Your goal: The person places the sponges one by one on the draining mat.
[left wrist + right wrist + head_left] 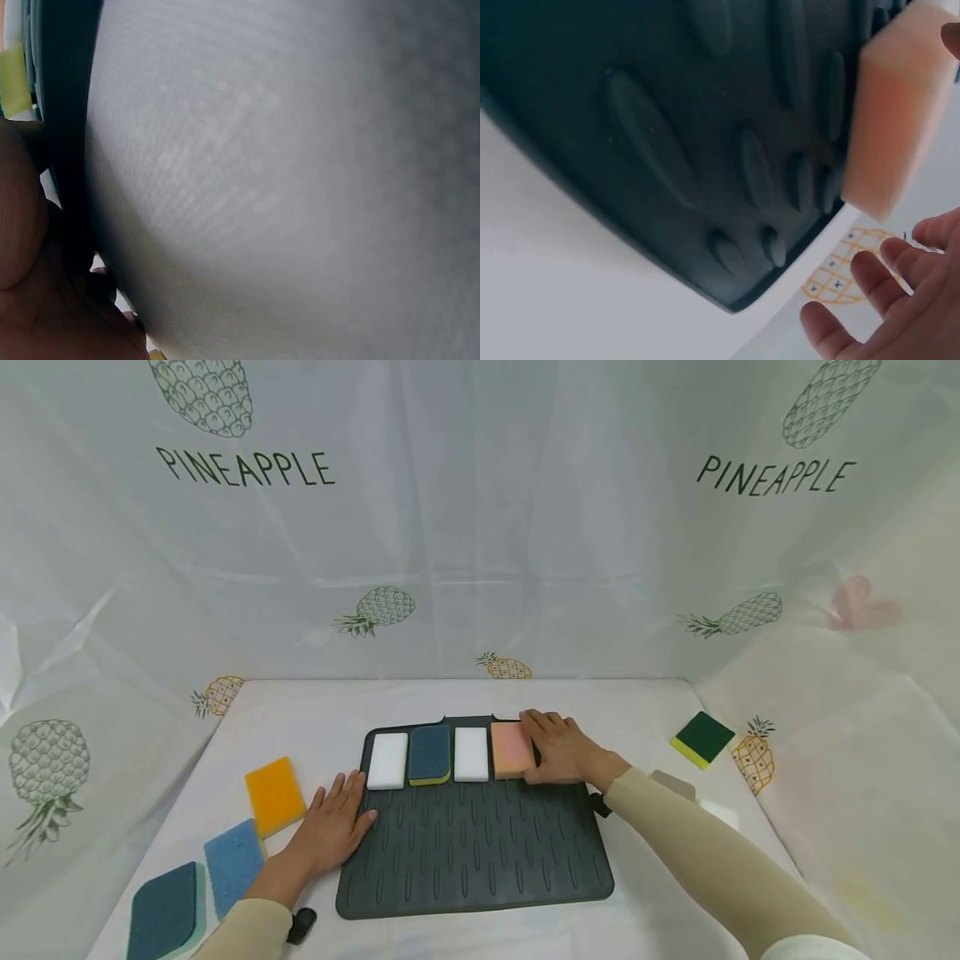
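A dark grey ridged mat (480,860) lies on the white table. Along its back edge stand, left to right, a white sponge (387,761), a dark blue and yellow sponge (430,753), another white sponge (472,754) and a peach sponge (510,750). My left hand (330,823) rests at the mat's left edge, fingers extended. At the peach sponge's right side is my right hand (562,748); in the right wrist view, its fingers are spread and the thumb is by the sponge (892,112). The left wrist view is mostly blurred white surface.
On the left lie an orange sponge (275,796), a light blue sponge (233,864) and a dark teal sponge (163,910). To the right are a green and yellow sponge (703,739) and a greyish piece (673,785) partly behind my right sleeve. A pineapple-print curtain (480,527) hangs behind.
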The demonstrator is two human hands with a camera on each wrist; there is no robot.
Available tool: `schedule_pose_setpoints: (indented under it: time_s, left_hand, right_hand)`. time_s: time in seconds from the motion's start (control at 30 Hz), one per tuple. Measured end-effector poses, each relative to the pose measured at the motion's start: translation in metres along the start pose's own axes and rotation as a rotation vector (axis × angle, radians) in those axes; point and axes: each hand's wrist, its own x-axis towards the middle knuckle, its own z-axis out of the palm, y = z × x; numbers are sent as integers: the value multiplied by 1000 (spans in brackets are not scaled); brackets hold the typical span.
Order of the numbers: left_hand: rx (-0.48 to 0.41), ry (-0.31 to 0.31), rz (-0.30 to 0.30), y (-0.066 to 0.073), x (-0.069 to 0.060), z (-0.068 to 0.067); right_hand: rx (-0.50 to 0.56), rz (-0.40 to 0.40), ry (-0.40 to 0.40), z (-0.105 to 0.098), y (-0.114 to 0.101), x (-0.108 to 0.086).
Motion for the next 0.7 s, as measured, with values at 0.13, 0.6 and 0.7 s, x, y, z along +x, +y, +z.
schedule_pose_setpoints:
  time_s: [0.13,0.6,0.7]
  left_hand:
    - [19,-11,-8,3,0,-2]
    - [44,-26,-12,6,-1,-8]
    - [44,-22,-11,7,-2,-9]
  right_hand:
    - [-19,-14,83,-6,4,-7]
    - [-39,75,337,-25,53,-54]
    - [-85,103,378,-23,72,-67]
